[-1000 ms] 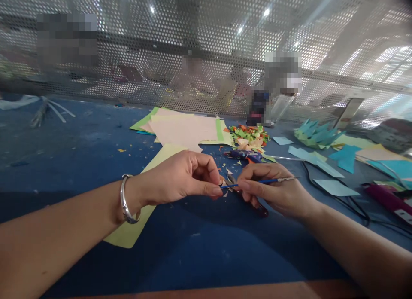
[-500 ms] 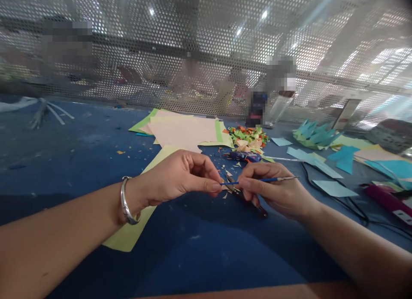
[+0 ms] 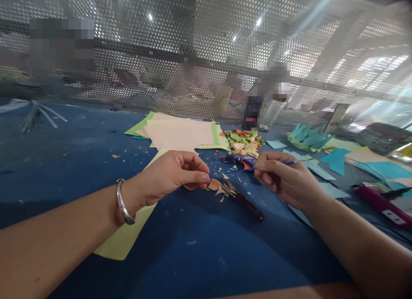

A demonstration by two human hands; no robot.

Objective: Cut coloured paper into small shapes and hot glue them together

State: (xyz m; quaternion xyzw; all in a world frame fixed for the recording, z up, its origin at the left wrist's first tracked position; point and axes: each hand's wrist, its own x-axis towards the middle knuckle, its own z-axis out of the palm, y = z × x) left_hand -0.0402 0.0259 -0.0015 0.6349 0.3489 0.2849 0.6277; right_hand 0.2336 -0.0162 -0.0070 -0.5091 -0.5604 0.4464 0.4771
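Note:
My right hand pinches a thin blue paintbrush, its bare blue handle pointing left toward the other hand. My left hand, with a silver bangle at the wrist, has thumb and index fingertips pressed together; what they hold, if anything, is too small to make out. A gap separates those fingertips from the handle's end. Just right of them are peach paper scraps. Below and between the hands lie dark-handled scissors. Behind the brush rests a blue glue gun.
Under my left forearm is a yellow-green paper strip. Paper sheets lie behind it, beside a heap of paper clippings. To the right are a blue paper crown-like piece, a purple tool and cables. Perforated metal panel borders the back.
My right hand has drawn the paintbrush rightward, and its handle end has left my left fingertips. The scissors show more fully between the hands. The view has shifted slightly.

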